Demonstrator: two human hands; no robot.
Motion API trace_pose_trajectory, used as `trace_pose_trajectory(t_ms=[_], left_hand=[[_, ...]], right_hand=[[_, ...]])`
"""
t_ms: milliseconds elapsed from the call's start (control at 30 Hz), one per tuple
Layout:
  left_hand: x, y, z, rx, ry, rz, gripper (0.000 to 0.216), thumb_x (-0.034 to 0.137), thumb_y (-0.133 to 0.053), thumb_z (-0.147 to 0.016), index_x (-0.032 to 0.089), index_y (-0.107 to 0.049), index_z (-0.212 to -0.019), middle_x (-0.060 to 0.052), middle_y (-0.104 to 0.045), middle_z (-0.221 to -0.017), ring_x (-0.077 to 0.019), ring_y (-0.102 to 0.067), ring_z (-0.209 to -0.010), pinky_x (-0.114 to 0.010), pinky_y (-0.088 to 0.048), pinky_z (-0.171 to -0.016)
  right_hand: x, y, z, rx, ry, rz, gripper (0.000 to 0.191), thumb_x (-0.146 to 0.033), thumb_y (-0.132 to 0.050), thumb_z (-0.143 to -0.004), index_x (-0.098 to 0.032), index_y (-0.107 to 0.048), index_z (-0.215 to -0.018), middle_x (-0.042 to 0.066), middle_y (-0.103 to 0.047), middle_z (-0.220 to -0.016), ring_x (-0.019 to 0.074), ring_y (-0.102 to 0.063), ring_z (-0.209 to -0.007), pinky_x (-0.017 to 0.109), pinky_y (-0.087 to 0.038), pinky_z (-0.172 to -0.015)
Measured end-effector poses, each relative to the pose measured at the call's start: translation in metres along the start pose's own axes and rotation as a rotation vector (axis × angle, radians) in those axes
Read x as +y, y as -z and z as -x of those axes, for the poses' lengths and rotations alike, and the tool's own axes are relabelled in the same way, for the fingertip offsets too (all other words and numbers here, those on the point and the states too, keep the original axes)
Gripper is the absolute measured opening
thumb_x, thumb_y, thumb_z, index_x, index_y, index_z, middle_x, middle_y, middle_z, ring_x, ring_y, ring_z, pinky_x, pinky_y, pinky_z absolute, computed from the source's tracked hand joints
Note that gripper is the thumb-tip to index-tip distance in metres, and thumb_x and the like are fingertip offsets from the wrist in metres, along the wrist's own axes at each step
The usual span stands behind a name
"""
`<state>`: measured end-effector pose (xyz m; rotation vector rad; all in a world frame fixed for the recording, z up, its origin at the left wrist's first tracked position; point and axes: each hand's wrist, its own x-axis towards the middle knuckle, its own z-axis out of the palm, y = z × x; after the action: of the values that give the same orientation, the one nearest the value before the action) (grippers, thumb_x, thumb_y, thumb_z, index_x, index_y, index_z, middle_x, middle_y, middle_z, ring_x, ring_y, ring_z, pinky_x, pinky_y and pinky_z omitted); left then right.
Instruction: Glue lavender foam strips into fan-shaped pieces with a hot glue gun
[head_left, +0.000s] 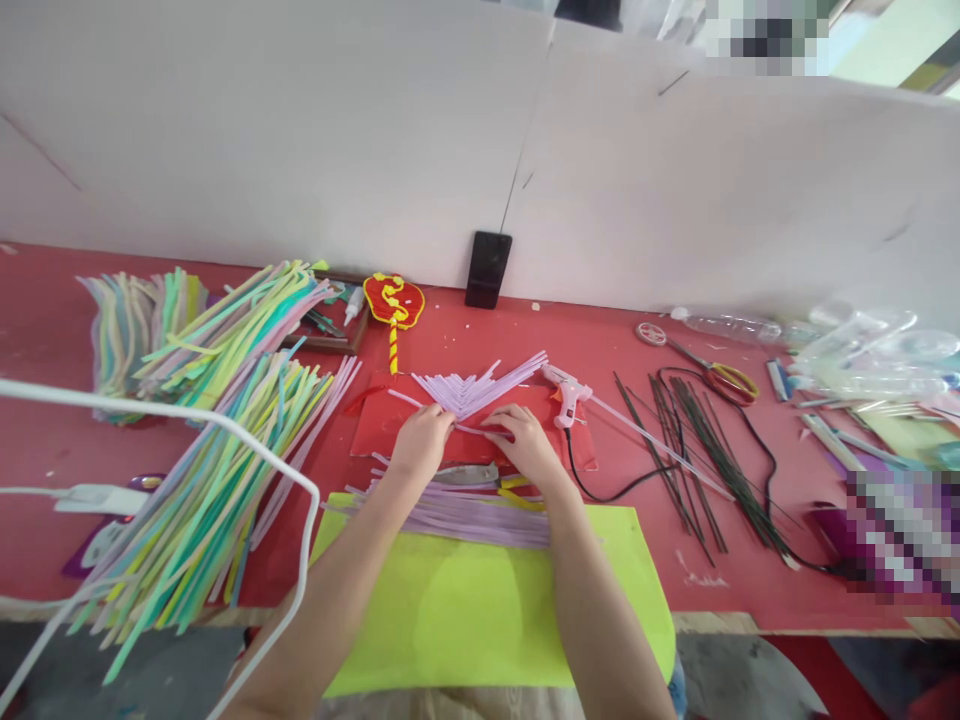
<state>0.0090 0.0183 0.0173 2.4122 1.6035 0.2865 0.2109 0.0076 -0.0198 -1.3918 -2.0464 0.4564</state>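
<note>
A fan of pale purple strips [480,385], laid in a V pattern, rests on a red sheet [375,425]. My left hand [421,440] presses its lower left edge with curled fingers. My right hand [525,440] pinches a thin purple strip at the fan's lower right. Both hands lie close together over the red sheet. A loose pile of purple strips [465,515] lies just below my wrists, across the top of a lime green sheet [465,610]. Scissors with yellow handles [487,478] sit between the pile and my hands.
A white glue gun [568,395] with a black cord lies right of the fan. Dark green wires [705,450] spread further right. Large heaps of pastel strips [217,430] cover the left. A red and yellow ornament [393,305], a black phone [487,268] and white panels stand behind.
</note>
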Motion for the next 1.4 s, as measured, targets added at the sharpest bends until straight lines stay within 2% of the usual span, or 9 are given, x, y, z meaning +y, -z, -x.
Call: trace_pose_trajectory(t_ms=[200, 433, 700, 1000, 1267, 1400], left_hand=[[0.001, 0.001, 0.001, 0.006, -0.016, 0.003, 0.021, 0.020, -0.045, -0.090, 0.020, -0.066, -0.093, -0.006, -0.064, -0.093, -0.0192, -0.060, -0.087, -0.028, -0.045, -0.075], [-0.008, -0.006, -0.001, 0.028, -0.027, 0.122, 0.019, 0.015, -0.050, -0.086, 0.021, -0.067, -0.094, -0.005, -0.064, -0.096, -0.0194, -0.059, -0.094, -0.028, -0.046, -0.080], [-0.005, -0.004, 0.000, 0.012, 0.017, 0.143, 0.015, 0.015, -0.053, -0.085, 0.021, -0.064, -0.093, -0.005, -0.066, -0.094, -0.0194, -0.062, -0.091, -0.027, -0.046, -0.075], [0.002, -0.002, 0.001, -0.009, 0.058, 0.078, 0.017, 0.023, -0.047, -0.090, 0.023, -0.062, -0.096, -0.005, -0.067, -0.095, -0.0182, -0.064, -0.085, -0.024, -0.043, -0.063], [0.006, 0.001, 0.003, 0.002, 0.036, 0.022, 0.019, 0.021, -0.044, -0.091, 0.022, -0.062, -0.096, -0.006, -0.066, -0.094, -0.0194, -0.062, -0.090, -0.026, -0.045, -0.070], [0.007, 0.001, 0.003, -0.011, 0.059, 0.017, 0.017, 0.023, -0.046, -0.091, 0.022, -0.063, -0.093, -0.007, -0.067, -0.091, -0.0212, -0.064, -0.087, -0.027, -0.044, -0.065]], right_hand=[[-0.005, -0.011, -0.004, 0.002, 0.029, 0.053, 0.014, -0.020, -0.060, -0.085, -0.026, -0.072, -0.090, 0.005, -0.064, -0.094, 0.0206, -0.055, -0.092, 0.037, -0.045, -0.084], [-0.012, -0.014, -0.007, 0.011, 0.041, 0.079, 0.014, -0.018, -0.059, -0.085, -0.024, -0.071, -0.088, 0.004, -0.064, -0.091, 0.0205, -0.055, -0.089, 0.036, -0.044, -0.082], [-0.017, -0.020, -0.009, 0.027, 0.022, 0.096, 0.015, -0.017, -0.054, -0.087, -0.024, -0.067, -0.087, 0.005, -0.064, -0.093, 0.0222, -0.054, -0.089, 0.038, -0.043, -0.084], [-0.016, -0.018, -0.009, 0.079, -0.004, 0.019, 0.014, -0.016, -0.052, -0.088, -0.022, -0.065, -0.087, 0.006, -0.063, -0.093, 0.0218, -0.055, -0.090, 0.038, -0.044, -0.083], [-0.014, -0.019, -0.008, 0.078, -0.004, 0.001, 0.015, -0.016, -0.052, -0.087, -0.023, -0.065, -0.086, 0.006, -0.064, -0.092, 0.0219, -0.056, -0.090, 0.038, -0.044, -0.083], [-0.013, -0.018, -0.008, 0.096, -0.007, -0.015, 0.015, -0.017, -0.051, -0.088, -0.023, -0.065, -0.085, 0.006, -0.063, -0.091, 0.0218, -0.056, -0.089, 0.038, -0.044, -0.082]])
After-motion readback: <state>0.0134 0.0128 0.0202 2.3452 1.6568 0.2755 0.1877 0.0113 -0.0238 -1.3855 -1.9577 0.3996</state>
